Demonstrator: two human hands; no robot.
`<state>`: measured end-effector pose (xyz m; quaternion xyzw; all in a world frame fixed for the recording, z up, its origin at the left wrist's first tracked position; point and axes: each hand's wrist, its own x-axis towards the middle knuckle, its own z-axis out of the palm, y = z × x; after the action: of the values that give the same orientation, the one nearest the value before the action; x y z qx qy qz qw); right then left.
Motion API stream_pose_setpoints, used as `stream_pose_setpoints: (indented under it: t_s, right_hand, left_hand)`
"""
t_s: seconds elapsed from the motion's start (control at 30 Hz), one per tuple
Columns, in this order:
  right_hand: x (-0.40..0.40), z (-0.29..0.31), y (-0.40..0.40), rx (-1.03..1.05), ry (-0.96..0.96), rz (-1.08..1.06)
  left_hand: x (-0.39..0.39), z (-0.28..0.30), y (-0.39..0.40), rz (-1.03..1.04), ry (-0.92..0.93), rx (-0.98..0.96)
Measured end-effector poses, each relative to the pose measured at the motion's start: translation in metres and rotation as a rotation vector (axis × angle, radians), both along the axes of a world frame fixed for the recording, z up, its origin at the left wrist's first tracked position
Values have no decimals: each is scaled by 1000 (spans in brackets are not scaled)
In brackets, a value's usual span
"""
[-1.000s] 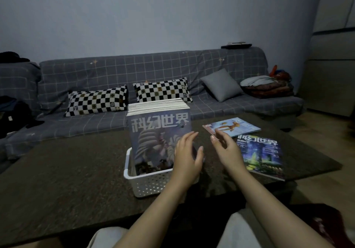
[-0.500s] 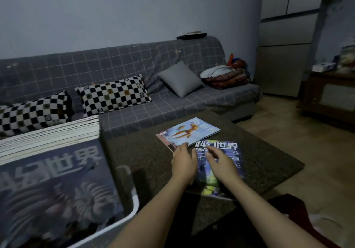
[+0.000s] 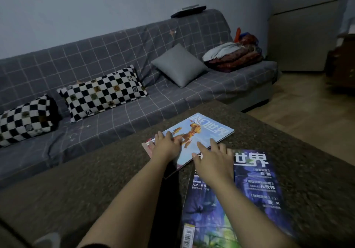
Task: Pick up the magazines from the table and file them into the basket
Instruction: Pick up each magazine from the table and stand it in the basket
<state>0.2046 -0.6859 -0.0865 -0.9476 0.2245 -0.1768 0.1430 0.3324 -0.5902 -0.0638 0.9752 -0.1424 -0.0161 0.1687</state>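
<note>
Two checkered pillows lie on the grey plaid sofa (image 3: 107, 55) behind the desk (image 3: 86, 180): one at the far left (image 3: 25, 119), one nearer the middle (image 3: 103, 92). One plain grey cushion (image 3: 179, 65) leans further right, and beside it sits one heap of folded cloth (image 3: 233, 55). One dark flat object (image 3: 189, 11) rests on top of the sofa back.

On the dark speckled desk two magazines are in sight. The light-blue magazine (image 3: 203, 134) lies flat and angled, further from the person; something pink shows under its left corner, too little to tell what. The left hand (image 3: 167, 146) rests on this cover near its left edge, fingers fairly straight and spread, gripping nothing. The right hand (image 3: 213, 161) lies open, fingers extended, over the gap where the light-blue cover meets the dark-blue magazine (image 3: 249, 199); its index finger points onto the light-blue one. The dark-blue magazine lies flat nearest the person, at the right, just beside the other. The basket is out of view.
</note>
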Motion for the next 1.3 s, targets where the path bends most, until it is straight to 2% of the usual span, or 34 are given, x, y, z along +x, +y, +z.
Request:
stream_pose_setpoints:
  t_s: [0.1, 0.17, 0.4, 0.6, 0.67, 0.8, 0.87, 1.07, 1.3]
  right_hand:
    - [1, -2, -2, 23, 46, -53]
    - [2, -2, -2, 25, 75, -87]
    - [-1, 3, -7, 164, 25, -80]
    - [-20, 25, -8, 333, 78, -25]
    - [-38, 34, -7, 488, 54, 23]
    - [-85, 59, 7, 1069, -218, 98]
    - [-107, 78, 17, 1179, -345, 69]
    - [-175, 123, 51, 978, -626, 18]
    - [-249, 158, 109, 820, -745, 129]
  left_hand:
    - [22, 0, 4, 4, 26, 147]
    - [28, 3, 6, 32, 38, 158]
    - [4, 18, 15, 238, 5, -66]
    - [-49, 43, 35, 325, 48, -426]
    - [-70, 56, 42, 333, 70, -579]
    - [-117, 89, 54, 294, 63, -784]
    - [-145, 106, 63, 273, 62, -862]
    - [-228, 147, 105, 230, 44, -1064]
    - [-320, 172, 178, 151, -4, -1268]
